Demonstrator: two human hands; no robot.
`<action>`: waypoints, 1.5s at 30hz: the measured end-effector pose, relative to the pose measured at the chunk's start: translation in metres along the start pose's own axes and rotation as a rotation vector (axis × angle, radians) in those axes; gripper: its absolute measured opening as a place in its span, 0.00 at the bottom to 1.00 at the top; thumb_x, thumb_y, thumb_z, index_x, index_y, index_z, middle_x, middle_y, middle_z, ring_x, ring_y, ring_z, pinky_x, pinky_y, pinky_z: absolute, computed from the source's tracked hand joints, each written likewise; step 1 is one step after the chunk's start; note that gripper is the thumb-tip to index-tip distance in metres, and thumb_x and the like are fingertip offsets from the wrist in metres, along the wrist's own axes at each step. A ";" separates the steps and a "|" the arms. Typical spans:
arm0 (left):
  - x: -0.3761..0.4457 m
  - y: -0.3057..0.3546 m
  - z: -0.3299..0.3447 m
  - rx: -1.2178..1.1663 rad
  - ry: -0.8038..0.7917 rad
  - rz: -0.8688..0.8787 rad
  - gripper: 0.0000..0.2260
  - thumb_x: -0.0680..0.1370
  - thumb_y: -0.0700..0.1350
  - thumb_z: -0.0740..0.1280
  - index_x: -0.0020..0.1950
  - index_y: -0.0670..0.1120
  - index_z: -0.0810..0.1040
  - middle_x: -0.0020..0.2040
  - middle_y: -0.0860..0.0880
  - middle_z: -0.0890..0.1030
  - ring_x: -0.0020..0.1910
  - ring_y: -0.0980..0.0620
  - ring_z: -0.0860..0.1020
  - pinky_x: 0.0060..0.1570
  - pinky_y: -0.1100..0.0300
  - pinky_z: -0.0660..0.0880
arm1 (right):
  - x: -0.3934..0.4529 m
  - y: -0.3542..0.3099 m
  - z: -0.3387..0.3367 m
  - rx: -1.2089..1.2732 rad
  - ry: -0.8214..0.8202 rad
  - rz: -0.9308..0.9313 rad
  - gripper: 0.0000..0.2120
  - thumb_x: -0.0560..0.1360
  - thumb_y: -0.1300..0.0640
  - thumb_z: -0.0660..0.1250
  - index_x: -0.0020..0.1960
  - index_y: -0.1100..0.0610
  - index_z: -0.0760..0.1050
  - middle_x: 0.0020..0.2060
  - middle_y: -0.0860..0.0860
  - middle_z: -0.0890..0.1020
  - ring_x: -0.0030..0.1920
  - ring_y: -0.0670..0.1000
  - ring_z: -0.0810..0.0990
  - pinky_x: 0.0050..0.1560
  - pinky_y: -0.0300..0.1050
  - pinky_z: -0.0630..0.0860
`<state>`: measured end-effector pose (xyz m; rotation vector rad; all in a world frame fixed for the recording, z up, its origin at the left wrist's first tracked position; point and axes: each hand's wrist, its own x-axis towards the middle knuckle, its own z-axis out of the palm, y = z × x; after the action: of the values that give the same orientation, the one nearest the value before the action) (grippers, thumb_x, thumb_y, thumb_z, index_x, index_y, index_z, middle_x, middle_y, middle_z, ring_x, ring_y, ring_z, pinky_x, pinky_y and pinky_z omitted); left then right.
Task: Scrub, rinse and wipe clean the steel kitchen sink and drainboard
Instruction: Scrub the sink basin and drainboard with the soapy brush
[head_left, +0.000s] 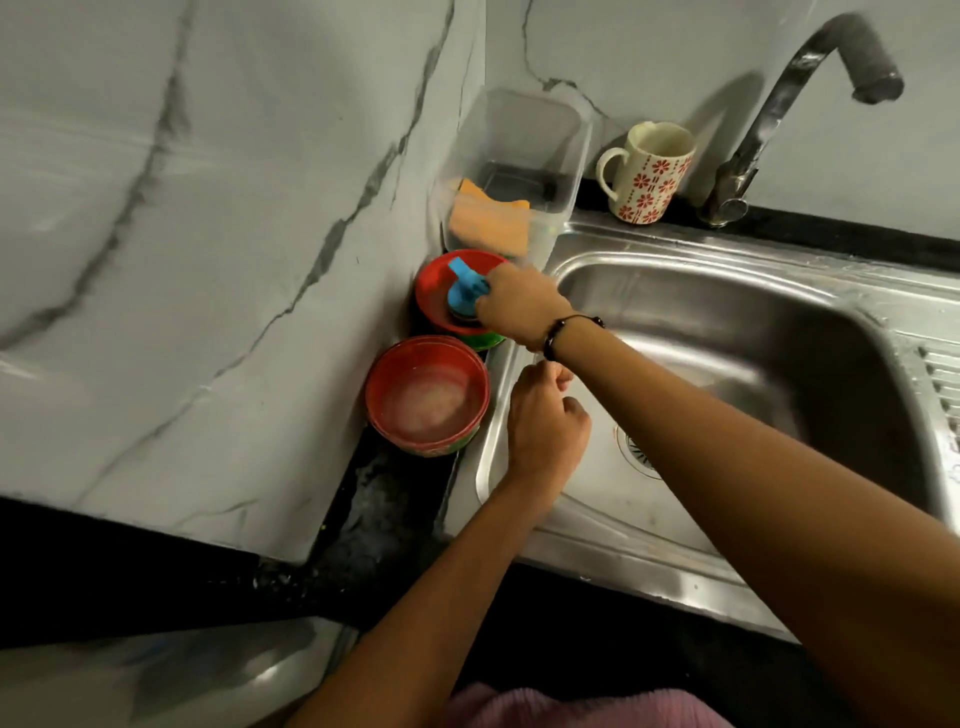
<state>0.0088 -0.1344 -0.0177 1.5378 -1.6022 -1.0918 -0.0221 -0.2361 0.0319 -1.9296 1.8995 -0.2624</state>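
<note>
txt: none legible | mug: red flower pattern only, no wording

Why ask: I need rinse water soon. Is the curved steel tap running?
Off. No stream falls from the curved steel tap spout, and the steel sink basin below shows no flowing water.
</note>
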 end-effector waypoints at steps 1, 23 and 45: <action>-0.001 -0.004 -0.001 0.007 -0.014 0.003 0.13 0.74 0.31 0.59 0.57 0.39 0.74 0.54 0.43 0.76 0.55 0.48 0.74 0.53 0.60 0.69 | 0.001 0.000 -0.001 0.005 0.004 0.007 0.11 0.76 0.55 0.59 0.39 0.61 0.69 0.40 0.56 0.72 0.38 0.55 0.71 0.30 0.42 0.63; -0.054 -0.038 0.002 0.060 -0.018 0.081 0.12 0.67 0.27 0.55 0.38 0.43 0.69 0.35 0.53 0.70 0.35 0.59 0.68 0.37 0.73 0.64 | -0.222 0.171 -0.043 0.338 -0.425 0.242 0.09 0.72 0.47 0.68 0.51 0.46 0.81 0.23 0.50 0.71 0.21 0.47 0.65 0.20 0.40 0.63; -0.119 -0.018 0.036 -0.102 0.519 -0.024 0.09 0.77 0.39 0.56 0.45 0.41 0.75 0.39 0.55 0.75 0.38 0.67 0.72 0.42 0.75 0.67 | -0.183 0.194 -0.054 0.234 -0.692 -0.105 0.06 0.75 0.46 0.65 0.49 0.45 0.78 0.23 0.50 0.71 0.22 0.49 0.65 0.23 0.37 0.63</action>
<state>-0.0036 -0.0111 -0.0383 1.6089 -1.1583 -0.6932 -0.2298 -0.0601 0.0269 -1.6688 1.2568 0.1398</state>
